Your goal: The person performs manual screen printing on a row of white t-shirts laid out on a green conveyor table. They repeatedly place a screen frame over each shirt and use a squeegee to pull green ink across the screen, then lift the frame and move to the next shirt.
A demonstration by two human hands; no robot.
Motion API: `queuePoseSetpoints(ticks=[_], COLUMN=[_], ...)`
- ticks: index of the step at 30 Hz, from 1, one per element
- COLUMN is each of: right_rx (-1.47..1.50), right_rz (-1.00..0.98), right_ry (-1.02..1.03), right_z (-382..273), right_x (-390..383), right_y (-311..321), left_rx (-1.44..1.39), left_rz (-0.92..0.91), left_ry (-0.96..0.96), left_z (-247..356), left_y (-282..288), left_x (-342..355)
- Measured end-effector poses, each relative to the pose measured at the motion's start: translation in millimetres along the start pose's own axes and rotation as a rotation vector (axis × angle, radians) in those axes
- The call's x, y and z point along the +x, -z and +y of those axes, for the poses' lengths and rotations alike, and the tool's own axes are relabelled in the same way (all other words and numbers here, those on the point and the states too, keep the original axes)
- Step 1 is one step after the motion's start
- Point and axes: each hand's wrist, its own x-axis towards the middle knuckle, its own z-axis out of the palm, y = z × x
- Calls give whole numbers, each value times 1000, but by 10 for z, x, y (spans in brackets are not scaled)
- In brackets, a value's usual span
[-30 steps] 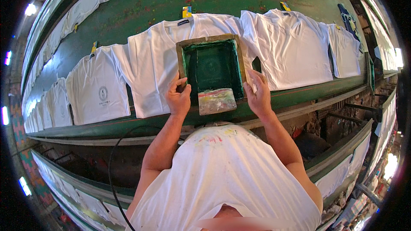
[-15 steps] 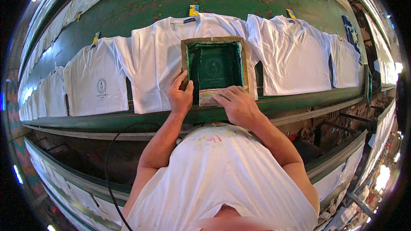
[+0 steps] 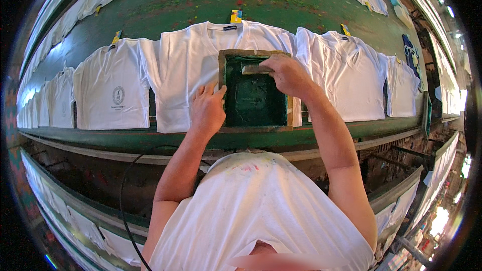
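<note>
A square screen printing frame (image 3: 222,73) with dark green mesh lies on a white T-shirt (image 3: 176,65), covering part of its front. My left hand (image 3: 208,108) grips the frame's left side, fingers along its edge. With my right hand (image 3: 288,75) I hold a squeegee (image 3: 256,70) inside the frame, close to its far end. Its narrow blade lies crosswise on the mesh, partly hidden by my fingers. The shirt area beneath the frame cannot be seen.
A printed white T-shirt (image 3: 113,95) lies to the left, and another white T-shirt (image 3: 341,83) to the right, along the long green table (image 3: 201,0). More shirts line the far edge. Yellow-and-blue tags (image 3: 236,16) stand at the collars. A black cable (image 3: 122,190) hangs at my left.
My right hand has moved the squeegee from the frame's near edge to its far end. My left hand stays on the frame's left side.
</note>
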Motion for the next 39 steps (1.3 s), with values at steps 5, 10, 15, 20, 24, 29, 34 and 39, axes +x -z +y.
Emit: queuePoseSetpoints(ticks=[5,10,15,20,24,29,34,39], right_rx=[-7,-101,-156,-107,-32,147,-21,-113], right_rz=[12,18,4,-59,-115,-218,25,58], right_ry=[-88,-37,-6,3,5,-35,-30,-14], right_z=[36,-197,-535,-880,-1032,-495,-70,-169], right_x=[129,-87,-473,-845,-990,-597,10,-52], right_y=[3,-131,-257,-348,-289,-60,-38,-121], left_rx=[237,139,122,64,36,103,61,63], left_rz=[-150,-258,-284,-274,-335,-268,-278,-267], left_ry=[-150,-122,-117,-104,-32,-96,-75,-72], left_z=[59,49,48,54,62,55,50,34], left_y=[206,260,264,277,271,248,239,205], left_x=[143,229,268,262,251,257,249,235])
